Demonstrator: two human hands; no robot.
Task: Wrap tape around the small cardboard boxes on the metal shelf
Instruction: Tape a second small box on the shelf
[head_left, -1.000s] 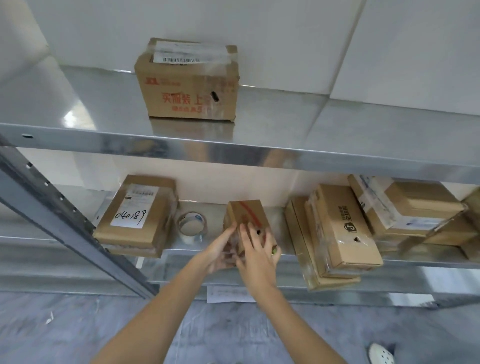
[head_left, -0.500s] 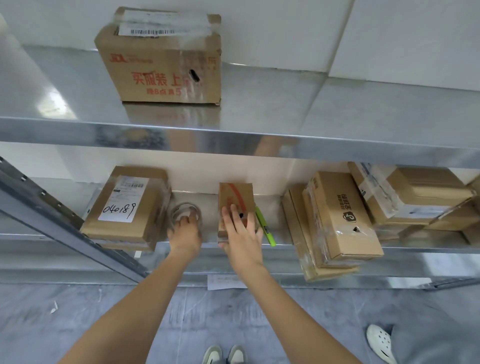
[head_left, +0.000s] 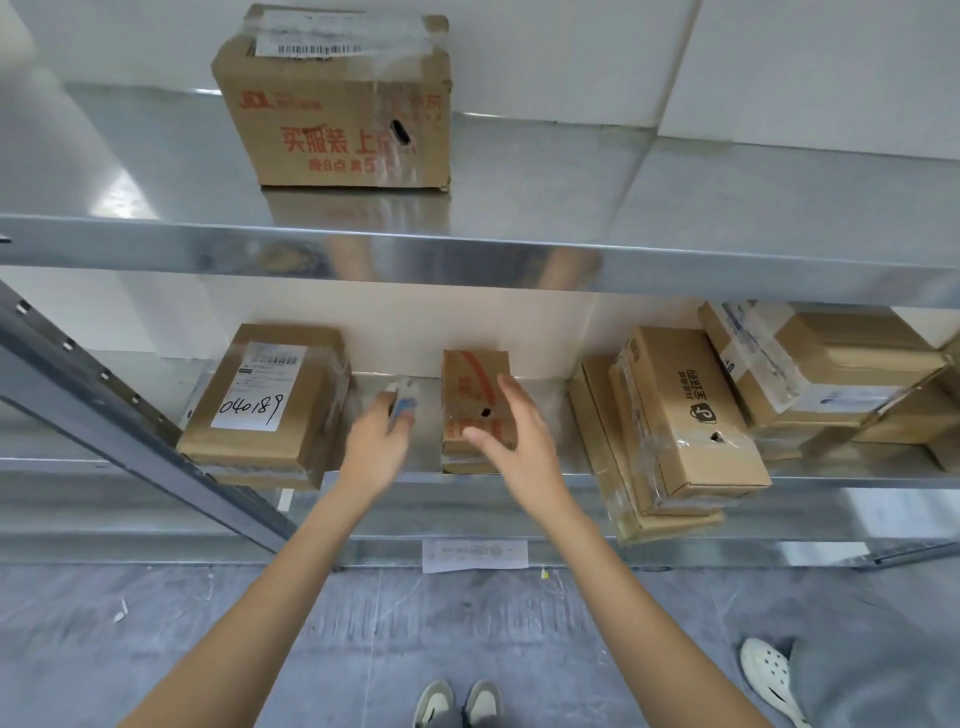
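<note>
Box: small cardboard box (head_left: 475, 410) on lower metal shelf (head_left: 831, 480), long axis near-to-far.
Right hand (head_left: 511, 441): open, over box's near end, nearer.
Left hand (head_left: 379, 447): grips tape roll (head_left: 402, 402), just left of box.

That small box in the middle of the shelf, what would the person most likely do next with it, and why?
Probably bring the tape roll across to the small box and stick its end on. The left hand grips the roll just beside the box, though blur hides any loose end. The right hand hovers open over the box, seemingly ready to steady it. The box lies flat on the shelf.
</note>
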